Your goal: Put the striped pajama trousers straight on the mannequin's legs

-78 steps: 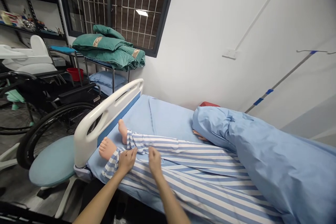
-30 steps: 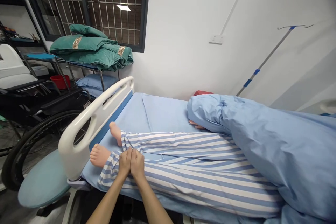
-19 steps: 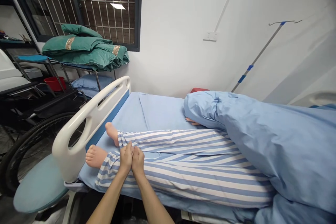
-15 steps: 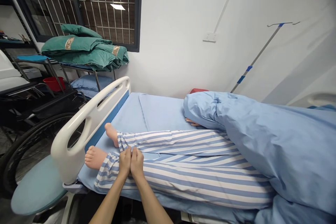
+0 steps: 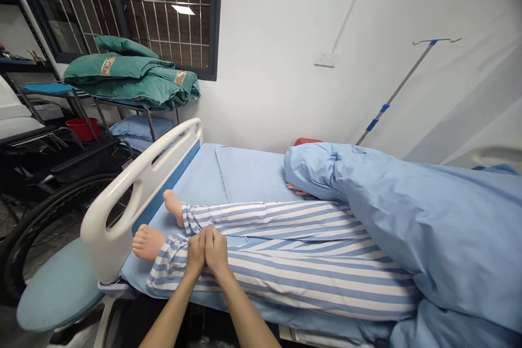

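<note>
A figure with doll-like bare feet lies on the bed in blue-and-white striped trousers. Over the nearer lower leg, just above the ankle, my left hand is closed with its fingers curled to the far side. Pressed against it on the right, my right hand is closed the same way on that leg. The fingertips of both hands are hidden. A light blue quilt covers the upper body, and the fingers of the figure's hand show beneath its edge.
A white footboard closes off the bed's left end. Beyond it stand a wheelchair and a rack with folded green bedding. A pale blue oval stool top is at lower left. An IV pole rises behind the bed.
Both hands have shifted slightly to the right along the nearer lower leg and now sit closer together. The figure and quilt look the same.
</note>
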Available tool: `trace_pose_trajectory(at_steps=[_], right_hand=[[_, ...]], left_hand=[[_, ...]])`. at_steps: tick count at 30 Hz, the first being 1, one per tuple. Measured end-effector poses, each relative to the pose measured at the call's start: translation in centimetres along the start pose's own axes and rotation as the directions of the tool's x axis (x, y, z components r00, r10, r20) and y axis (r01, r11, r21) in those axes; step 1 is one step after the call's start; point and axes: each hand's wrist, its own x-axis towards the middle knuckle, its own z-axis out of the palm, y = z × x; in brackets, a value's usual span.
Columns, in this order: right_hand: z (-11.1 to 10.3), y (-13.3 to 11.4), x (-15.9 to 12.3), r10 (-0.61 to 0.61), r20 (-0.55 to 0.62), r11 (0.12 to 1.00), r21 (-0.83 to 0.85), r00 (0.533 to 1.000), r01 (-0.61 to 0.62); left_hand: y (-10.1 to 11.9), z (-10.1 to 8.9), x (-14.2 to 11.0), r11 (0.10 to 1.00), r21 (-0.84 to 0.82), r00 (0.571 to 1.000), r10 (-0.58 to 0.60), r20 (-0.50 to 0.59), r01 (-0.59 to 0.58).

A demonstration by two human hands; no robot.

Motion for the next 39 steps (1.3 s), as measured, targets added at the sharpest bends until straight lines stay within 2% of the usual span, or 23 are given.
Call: trace_pose_trajectory(at_steps=[3,7,12,15,17,19,23,28,32,35,39], right_hand=[[0.4,1.0,-0.5,-0.004,-0.013,1.000,-0.002,1.000,0.004],[0.6,1.7,-0.6,0.010,-0.051,1.000,0.026,0.999,-0.008],[0.2,1.9,-0.1,0.075,-0.117,0.982,0.182,0.990,-0.053],[-0.1,2.0,0.1,0.129,-0.136,0.969,0.230,0.982,-0.095],[-0.2,2.0,0.1,0.152,-0.138,0.964,0.241,0.979,-0.116],[-0.1,1.9,0.1,0.164,-0.142,0.961,0.248,0.976,-0.126],[0.1,1.9,0.0,0.160,-0.147,0.961,0.250,0.976,-0.120],[-0.6,1.6,0.4,0.111,-0.137,0.983,0.163,0.984,-0.088],[-1.9,1.1,0.4,0.022,-0.064,0.999,0.042,0.998,-0.020],[-2.2,1.4,0.1,-0.009,-0.051,0.999,0.041,0.999,0.012],[-1.7,2.3,-0.4,0.010,-0.083,0.999,0.039,0.996,-0.007]], left_hand=[[-0.2,0.1,0.0,1.000,0.003,1.000,-0.001,0.015,0.001],[0.3,0.3,0.3,0.991,-0.113,0.997,-0.066,0.044,0.071],[3.4,1.2,0.5,0.919,-0.335,0.978,-0.206,0.042,0.208],[4.8,1.7,0.4,0.880,-0.423,0.975,-0.213,0.057,0.217],[4.6,1.9,0.2,0.893,-0.404,0.978,-0.207,0.021,0.197],[3.6,2.0,0.0,0.935,-0.313,0.984,-0.178,-0.010,0.166],[1.8,2.0,-0.2,0.984,-0.148,0.995,-0.091,0.031,0.094],[1.9,1.9,-0.3,0.992,-0.107,0.997,-0.068,0.042,0.073],[1.9,1.9,-0.6,0.995,-0.099,0.998,-0.023,0.052,0.028],[1.8,2.0,-0.7,0.996,-0.088,0.999,-0.012,0.042,0.015],[1.8,2.1,-0.8,0.995,-0.091,0.998,-0.037,0.045,0.041]])
